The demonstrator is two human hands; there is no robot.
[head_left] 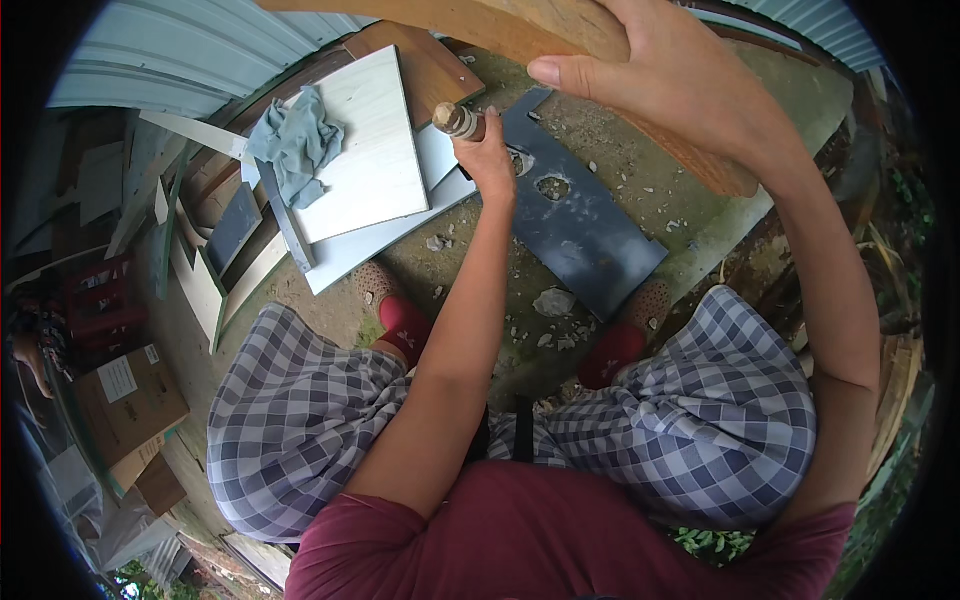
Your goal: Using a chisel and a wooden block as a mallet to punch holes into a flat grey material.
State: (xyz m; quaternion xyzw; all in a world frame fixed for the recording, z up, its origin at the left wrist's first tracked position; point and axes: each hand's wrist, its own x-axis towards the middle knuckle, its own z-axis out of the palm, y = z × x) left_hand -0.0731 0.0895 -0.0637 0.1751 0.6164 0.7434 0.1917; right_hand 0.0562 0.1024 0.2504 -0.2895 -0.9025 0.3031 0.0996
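Observation:
My left hand [487, 160] is closed around a chisel [453, 118] with a worn round wooden handle and a metal collar; its blade is hidden by my hand. Just beyond that hand lies a dark grey board [590, 235] on the ground, with broken holes through it and pale dust on its face. My right hand [665, 70] is raised at the upper right, gripping a thick length of wood [480, 22] that slants across the top of the view. The thumb shows on the near side of the wood; the other fingers are mostly hidden.
White panels [370, 150] lie at the left with a blue-grey cloth [300, 140] on top. Brown boards [415, 65] and wood offcuts [200, 275] are stacked beside them. Rubble [555, 302] is scattered between my feet. A cardboard box [130, 400] stands far left, near another person's hand [32, 362].

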